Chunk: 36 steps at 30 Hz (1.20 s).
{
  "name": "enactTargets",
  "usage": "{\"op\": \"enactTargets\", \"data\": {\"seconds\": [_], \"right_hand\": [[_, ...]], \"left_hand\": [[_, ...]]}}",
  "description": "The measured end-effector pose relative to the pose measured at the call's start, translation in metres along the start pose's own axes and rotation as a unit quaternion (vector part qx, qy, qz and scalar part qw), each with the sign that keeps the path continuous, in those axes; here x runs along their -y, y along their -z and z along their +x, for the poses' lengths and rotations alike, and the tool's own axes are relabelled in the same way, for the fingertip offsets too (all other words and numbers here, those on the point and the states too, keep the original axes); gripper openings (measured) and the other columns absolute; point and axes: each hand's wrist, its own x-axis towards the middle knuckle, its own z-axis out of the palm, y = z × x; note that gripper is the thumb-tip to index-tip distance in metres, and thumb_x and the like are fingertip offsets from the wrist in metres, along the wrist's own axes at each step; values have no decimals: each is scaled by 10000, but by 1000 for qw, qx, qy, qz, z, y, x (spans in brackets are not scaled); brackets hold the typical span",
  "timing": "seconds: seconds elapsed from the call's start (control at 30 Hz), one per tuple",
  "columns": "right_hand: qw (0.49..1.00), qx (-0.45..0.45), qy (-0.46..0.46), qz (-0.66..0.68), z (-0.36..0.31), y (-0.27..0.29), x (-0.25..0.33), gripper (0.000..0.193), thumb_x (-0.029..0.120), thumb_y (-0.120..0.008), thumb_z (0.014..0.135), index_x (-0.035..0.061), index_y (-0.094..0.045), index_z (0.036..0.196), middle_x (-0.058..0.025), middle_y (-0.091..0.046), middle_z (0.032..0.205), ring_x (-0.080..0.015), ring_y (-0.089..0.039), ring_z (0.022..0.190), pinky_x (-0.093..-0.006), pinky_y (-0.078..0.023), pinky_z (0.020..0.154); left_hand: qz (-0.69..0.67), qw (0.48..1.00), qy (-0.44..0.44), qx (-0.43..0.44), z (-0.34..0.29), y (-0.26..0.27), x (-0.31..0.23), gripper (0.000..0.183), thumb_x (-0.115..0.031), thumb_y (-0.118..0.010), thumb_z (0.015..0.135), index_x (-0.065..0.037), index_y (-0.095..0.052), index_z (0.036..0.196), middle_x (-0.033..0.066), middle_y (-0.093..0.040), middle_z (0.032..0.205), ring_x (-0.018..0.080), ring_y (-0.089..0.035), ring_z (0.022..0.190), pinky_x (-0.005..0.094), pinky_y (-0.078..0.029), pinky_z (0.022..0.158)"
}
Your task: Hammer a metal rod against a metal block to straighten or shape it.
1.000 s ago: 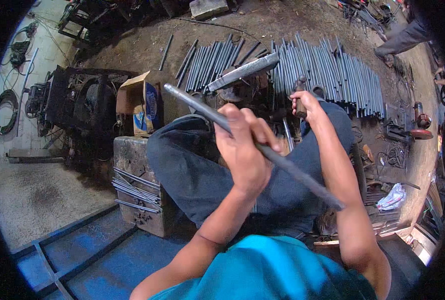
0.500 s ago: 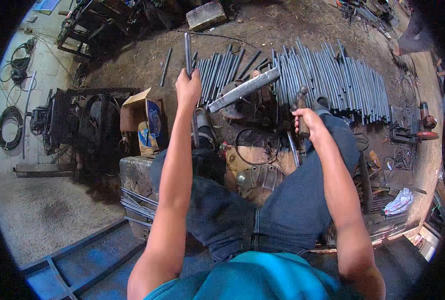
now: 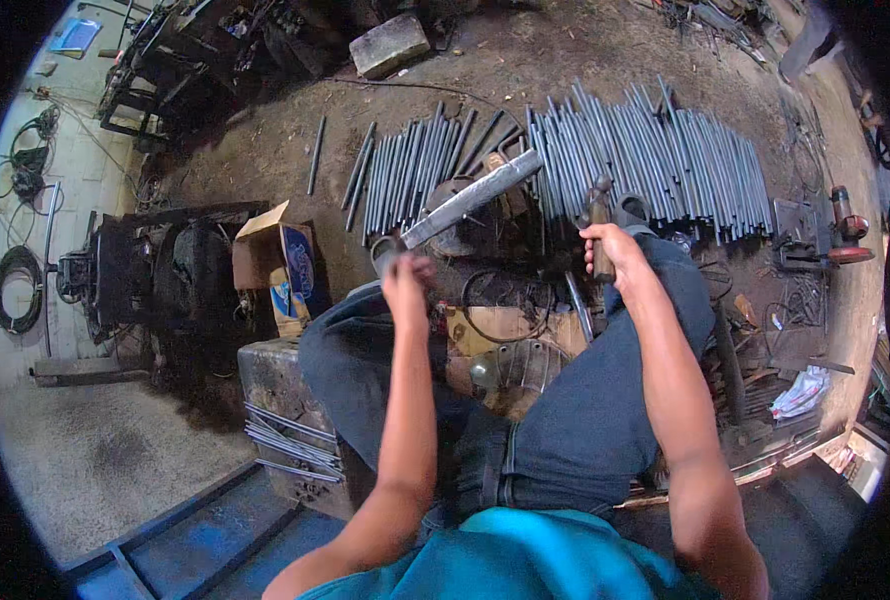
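The right hand (image 3: 613,250) wraps the hammer (image 3: 599,208), likely for control. The blurred left hand (image 3: 406,287), grip unclear, nears the bar's (image 3: 477,197) left end. Far rods (image 3: 655,165) lie side by side, presumably for reach.

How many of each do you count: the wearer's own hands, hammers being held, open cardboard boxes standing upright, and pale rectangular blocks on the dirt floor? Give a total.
Own hands (left hand, right hand): 2
Held hammer: 1
Open cardboard box: 1
Pale block: 1
Total: 5

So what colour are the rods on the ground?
The rods are bluish grey, best seen in the head view.
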Motion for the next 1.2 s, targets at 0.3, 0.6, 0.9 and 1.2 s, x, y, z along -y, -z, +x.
{"op": "enactTargets", "data": {"seconds": [0.3, 0.6, 0.9, 1.2], "right_hand": [[997, 65, -4, -48, 4, 2, -41, 122, 143, -616, 784, 45, -589, 716, -45, -569, 640, -169, -564, 567, -341, -460, 557], [976, 32, 5, -217, -14, -31, -48, 131, 77, -601, 771, -20, -628, 686, -89, -593, 663, -188, -563, 531, -351, -488, 481], [995, 75, -56, -18, -43, 31, 1, 185, 153, -631, 800, 7, -612, 687, -71, -587, 635, -171, -553, 522, -323, -458, 531], [958, -52, 53, 275, -75, 103, 35, 140, 136, -618, 803, 58, -504, 782, -27, -489, 651, -143, -490, 527, -312, -429, 503]], "left_hand": [[268, 917, -148, 255, -161, -134, -54, 251, -184, -532, 930, 19, -569, 1073, 155, -665, 929, 244, -652, 870, 358, -486, 777], [-223, 524, -247, 784, -391, -187, -178, 527, -270, -646, 780, 65, -507, 1162, 265, -554, 1101, 420, -557, 1012, 462, -441, 879], [69, 755, -482, 439, -218, -185, -67, 338, -140, -511, 847, 43, -570, 1124, 200, -609, 1116, 394, -550, 1107, 506, -396, 987], [286, 913, -190, 222, 8, -292, 70, 226, -114, -493, 935, 33, -505, 1106, 169, -659, 968, 249, -657, 877, 346, -494, 790]]}}
